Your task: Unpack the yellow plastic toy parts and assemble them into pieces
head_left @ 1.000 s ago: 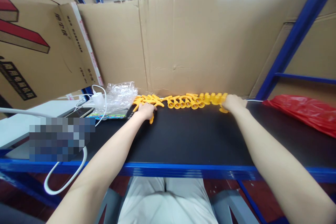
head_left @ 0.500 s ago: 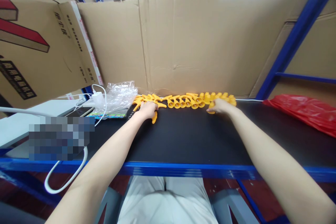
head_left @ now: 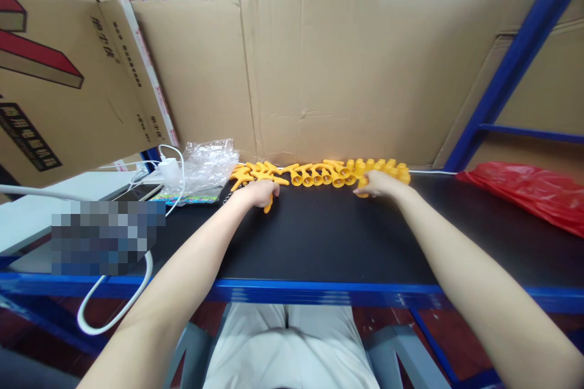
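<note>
A row of several yellow and orange plastic parts (head_left: pixel 319 173) lies along the back of the black shelf top (head_left: pixel 328 237), against a cardboard wall. My left hand (head_left: pixel 256 192) rests closed at the left end of the row, with an orange part (head_left: pixel 269 203) sticking out from under its fingers. My right hand (head_left: pixel 379 183) is at the right part of the row, fingers closed on a yellow part (head_left: pixel 362 185) at its tip.
A crumpled clear plastic bag (head_left: pixel 207 164), a white charger (head_left: pixel 168 169) with white cables (head_left: pixel 114 310) and a phone lie at the left. A red plastic bag (head_left: pixel 524 191) lies at the right. Cardboard (head_left: pixel 347 73) closes the back; a blue shelf post (head_left: pixel 515 61) rises right.
My right hand has moved left from the row's right end and closed on a yellow part, uncovering the parts there. My left hand has stayed at the left end.
</note>
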Demonstrator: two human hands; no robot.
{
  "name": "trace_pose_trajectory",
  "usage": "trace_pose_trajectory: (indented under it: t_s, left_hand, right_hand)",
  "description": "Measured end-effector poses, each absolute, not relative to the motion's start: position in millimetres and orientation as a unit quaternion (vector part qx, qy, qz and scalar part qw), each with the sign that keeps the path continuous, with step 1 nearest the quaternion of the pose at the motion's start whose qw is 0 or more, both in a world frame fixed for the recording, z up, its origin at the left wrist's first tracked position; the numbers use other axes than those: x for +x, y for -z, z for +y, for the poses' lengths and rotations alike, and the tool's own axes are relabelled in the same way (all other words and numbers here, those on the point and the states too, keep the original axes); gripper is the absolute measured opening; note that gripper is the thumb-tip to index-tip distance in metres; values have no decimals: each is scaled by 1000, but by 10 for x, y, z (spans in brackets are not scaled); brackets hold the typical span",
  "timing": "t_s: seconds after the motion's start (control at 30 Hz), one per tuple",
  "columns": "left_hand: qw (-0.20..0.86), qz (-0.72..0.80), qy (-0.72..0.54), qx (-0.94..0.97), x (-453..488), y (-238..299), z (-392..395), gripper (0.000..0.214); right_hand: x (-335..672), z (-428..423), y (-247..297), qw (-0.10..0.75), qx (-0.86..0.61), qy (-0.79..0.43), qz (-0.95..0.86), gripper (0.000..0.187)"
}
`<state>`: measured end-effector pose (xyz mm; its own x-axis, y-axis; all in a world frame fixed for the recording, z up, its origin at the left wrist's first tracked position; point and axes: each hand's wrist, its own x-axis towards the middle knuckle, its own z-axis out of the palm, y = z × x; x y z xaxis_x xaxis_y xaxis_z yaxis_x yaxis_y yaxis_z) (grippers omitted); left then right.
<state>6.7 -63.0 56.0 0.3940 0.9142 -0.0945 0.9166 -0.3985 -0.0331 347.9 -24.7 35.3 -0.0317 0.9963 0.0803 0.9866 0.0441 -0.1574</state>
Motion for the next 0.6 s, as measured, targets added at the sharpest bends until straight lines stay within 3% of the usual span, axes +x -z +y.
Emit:
trace_pose_trajectory:
  t_s: [0.23,0.43,0.6]
  left_hand:
    - [56,535,55,841,54,-559,-577,42]
    - [79,530,87,840,1,-622,-588,52]
    - [69,538,47,839,74,-575,-596,35]
  right_hand:
    - [3377,-318,-410,78,-722,-64,-685,29]
    - [3394,-296,-386,77,-702,-63,-705,28]
    - [3356,-338,-417,74,-707,-62,-700,21]
